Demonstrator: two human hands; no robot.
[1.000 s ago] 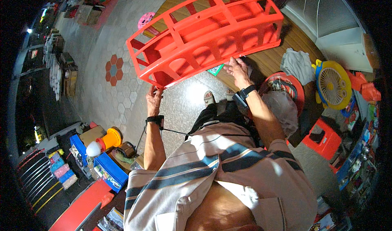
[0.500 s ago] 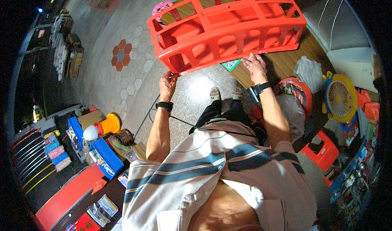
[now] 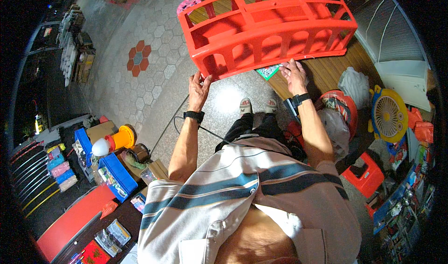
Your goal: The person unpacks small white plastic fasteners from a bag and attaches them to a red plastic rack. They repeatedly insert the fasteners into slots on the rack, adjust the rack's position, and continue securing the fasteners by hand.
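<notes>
A red plastic rack (image 3: 275, 49) with arched side openings and divided compartments fills the upper middle of the view. At its near left corner my left hand (image 3: 199, 93) has its thumb and fingers closed on the lower edge. Under the middle of the near edge is my right hand (image 3: 294, 79), its curled fingertips against the rim. Just left of those fingers a green-and-white printed card (image 3: 268, 71) shows partly from beneath the rack. Both wrists wear black bands.
A brown wood-look surface (image 3: 322, 77) lies under the rack. To the right are a white plastic bag (image 3: 353, 86), a yellow-and-blue fan (image 3: 390, 113) and a red stool (image 3: 364, 175). Blue bins (image 3: 116, 176) and a yellow-orange container (image 3: 125, 138) stand left. A pink round object (image 3: 188, 5) sits behind.
The red rack has shifted a little to the right, and my left hand has moved right with its corner. My right hand stays near the same edge, moving only slightly.
</notes>
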